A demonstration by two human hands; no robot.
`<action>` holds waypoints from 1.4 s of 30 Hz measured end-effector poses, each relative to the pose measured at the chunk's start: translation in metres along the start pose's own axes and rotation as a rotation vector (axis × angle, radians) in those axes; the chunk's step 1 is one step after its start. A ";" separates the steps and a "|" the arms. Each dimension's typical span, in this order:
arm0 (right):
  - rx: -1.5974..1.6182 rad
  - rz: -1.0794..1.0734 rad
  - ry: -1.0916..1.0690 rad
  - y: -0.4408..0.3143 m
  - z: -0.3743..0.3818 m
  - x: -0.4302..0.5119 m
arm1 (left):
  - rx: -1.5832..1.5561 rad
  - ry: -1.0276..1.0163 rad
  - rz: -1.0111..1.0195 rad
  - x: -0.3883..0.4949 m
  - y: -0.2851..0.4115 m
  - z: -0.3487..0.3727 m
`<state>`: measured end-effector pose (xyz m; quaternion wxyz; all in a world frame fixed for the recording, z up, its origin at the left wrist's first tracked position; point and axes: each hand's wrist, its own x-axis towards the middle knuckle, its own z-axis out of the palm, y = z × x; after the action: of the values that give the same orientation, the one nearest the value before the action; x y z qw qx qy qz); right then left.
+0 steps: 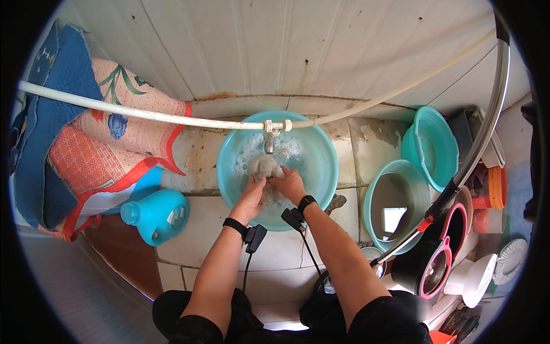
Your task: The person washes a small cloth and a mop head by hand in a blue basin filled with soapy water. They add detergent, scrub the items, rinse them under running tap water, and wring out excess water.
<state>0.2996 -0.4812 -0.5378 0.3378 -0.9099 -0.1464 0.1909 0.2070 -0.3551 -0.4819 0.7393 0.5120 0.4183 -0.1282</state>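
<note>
Both my hands are over a light-blue plastic basin [331, 180] that holds soapy water with white suds. Between them is a wet, greyish, fuzzy cloth item [266, 165]; its exact kind cannot be told. My left hand [250, 195] grips its lower left side, thumb uppermost. On the opposite side, my right hand [290, 185] pinches the item with fingers bent. Just above the item hangs a metal tap [269, 144] on a white pipe that crosses the basin. Each wrist wears a black strap with a small cabled device.
At left stand a turquoise detergent bottle [165, 215] and draped patterned fabric [129, 124]. A basin of murky water [369, 202], an empty-looking green basin [451, 155] and a spin-mop bucket [408, 271] stand at right. A mop pole [485, 142] slants across them.
</note>
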 end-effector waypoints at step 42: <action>1.548 0.209 -0.382 -0.029 -0.018 -0.026 | -0.507 -0.333 -0.053 -0.013 0.021 0.005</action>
<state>0.2808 -0.4808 -0.4995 0.8222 -0.3783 0.0580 0.4214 0.2141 -0.3534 -0.4582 0.8983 0.2719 0.3232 -0.1210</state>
